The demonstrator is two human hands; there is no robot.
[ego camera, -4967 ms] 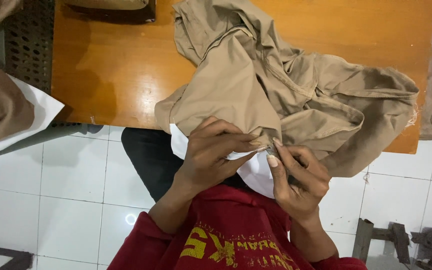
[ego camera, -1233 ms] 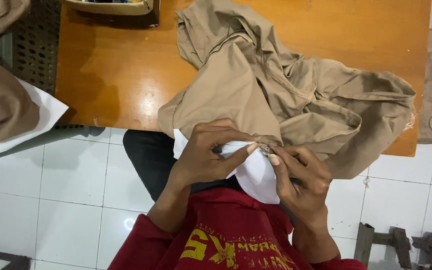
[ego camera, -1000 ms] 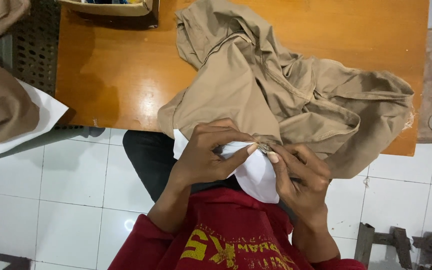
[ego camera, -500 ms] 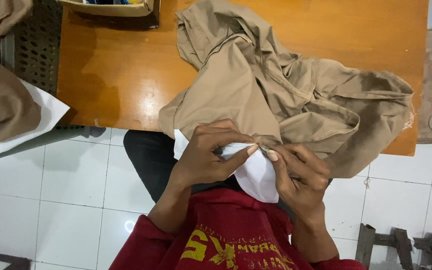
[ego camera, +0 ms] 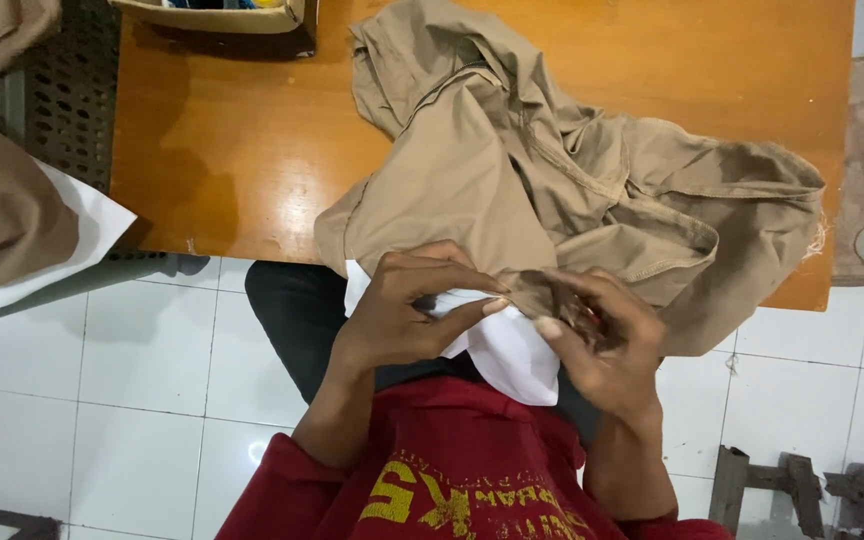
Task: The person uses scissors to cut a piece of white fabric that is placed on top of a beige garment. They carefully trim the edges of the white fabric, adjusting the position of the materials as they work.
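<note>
One crumpled khaki cotton garment [ego camera: 572,190], matte and heavily creased with stitched seams, lay heaped on the glossy orange-brown wooden table [ego camera: 222,150] and spilled over its near edge, just above both hands. The left hand [ego camera: 402,315] had its grip pressed together, thumb and fingers pinching the garment's edge along with one smooth white fabric lining [ego camera: 512,350] that hung down between the two hands. The right hand [ego camera: 597,340], just beside the left, curled its fingers around a dark bunched fold of the same garment; whether it also held a small tool could not be told. Far above and left of the left grip sat one shallow cardboard box [ego camera: 222,14] at the table's back edge. Left of it lay another khaki cloth pile [ego camera: 2,180] over a white sheet [ego camera: 82,225].
</note>
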